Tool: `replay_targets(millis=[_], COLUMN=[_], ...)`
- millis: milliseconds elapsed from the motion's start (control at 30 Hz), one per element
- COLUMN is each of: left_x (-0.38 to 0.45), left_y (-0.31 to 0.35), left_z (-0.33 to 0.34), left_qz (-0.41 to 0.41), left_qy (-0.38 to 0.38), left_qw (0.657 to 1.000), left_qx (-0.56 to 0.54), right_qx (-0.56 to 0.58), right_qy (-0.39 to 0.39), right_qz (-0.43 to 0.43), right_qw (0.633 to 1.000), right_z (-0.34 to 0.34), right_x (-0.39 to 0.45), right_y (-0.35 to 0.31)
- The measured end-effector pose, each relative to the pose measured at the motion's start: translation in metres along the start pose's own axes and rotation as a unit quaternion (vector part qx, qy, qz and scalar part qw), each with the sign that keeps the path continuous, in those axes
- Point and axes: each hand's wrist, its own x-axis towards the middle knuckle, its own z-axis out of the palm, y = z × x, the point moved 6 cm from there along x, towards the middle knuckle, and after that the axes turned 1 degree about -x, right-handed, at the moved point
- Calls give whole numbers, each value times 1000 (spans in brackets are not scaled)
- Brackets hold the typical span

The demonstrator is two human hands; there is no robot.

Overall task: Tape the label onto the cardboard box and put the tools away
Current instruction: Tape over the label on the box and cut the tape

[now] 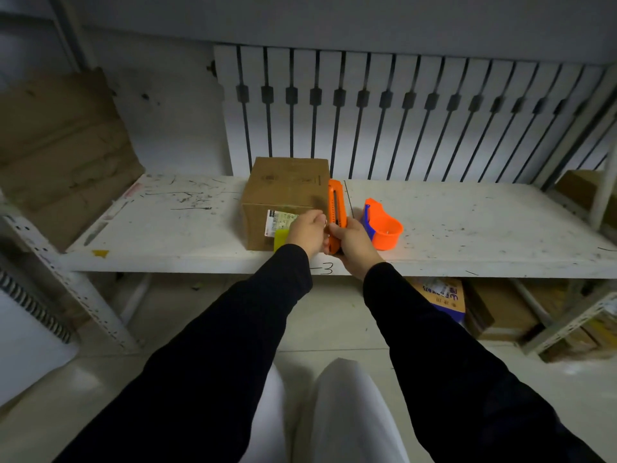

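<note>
A small cardboard box [287, 192] stands on the white shelf [467, 228]. A white printed label [278, 220] lies on its front face, with a yellow strip [281, 238] below it. My right hand [354, 243] grips a long orange utility knife [335, 208] held upright beside the box's right edge. My left hand [307, 230] is closed at the label's right end, its fingertips touching the knife; whether it pinches tape is hidden. An orange and blue tape dispenser [382, 225] rests on the shelf to the right.
A white slatted panel [400, 111] leans behind the shelf. Flattened cardboard [60, 145] leans at the left. More boxes [444, 295] sit under the shelf on the right. A yellow scrap [100, 252] lies near the shelf's front left edge.
</note>
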Motion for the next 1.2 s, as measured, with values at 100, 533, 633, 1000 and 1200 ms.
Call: replay_targets(millis=[100, 533, 633, 1000, 1200], left_x=[-2, -4, 0, 20, 36], left_y=[3, -2, -8, -62, -69], left_z=[-4, -23, -26, -70, -63], left_qz=[23, 40, 25, -96, -138], left_qy=[-5, 15, 24, 173, 119], left_qw=[999, 999, 999, 976, 980], left_qx=[-27, -7, -16, 88, 77], right_qx=[-21, -46, -61, -227, -426], right_qy=[4, 2, 28, 73, 62], right_qz=[-10, -9, -23, -75, -104], right_qw=[1000, 999, 997, 968, 897], right_z=[5, 20, 20, 19, 19], right_x=[-5, -5, -2, 22, 36], right_y=[-1, 1, 0, 4, 9])
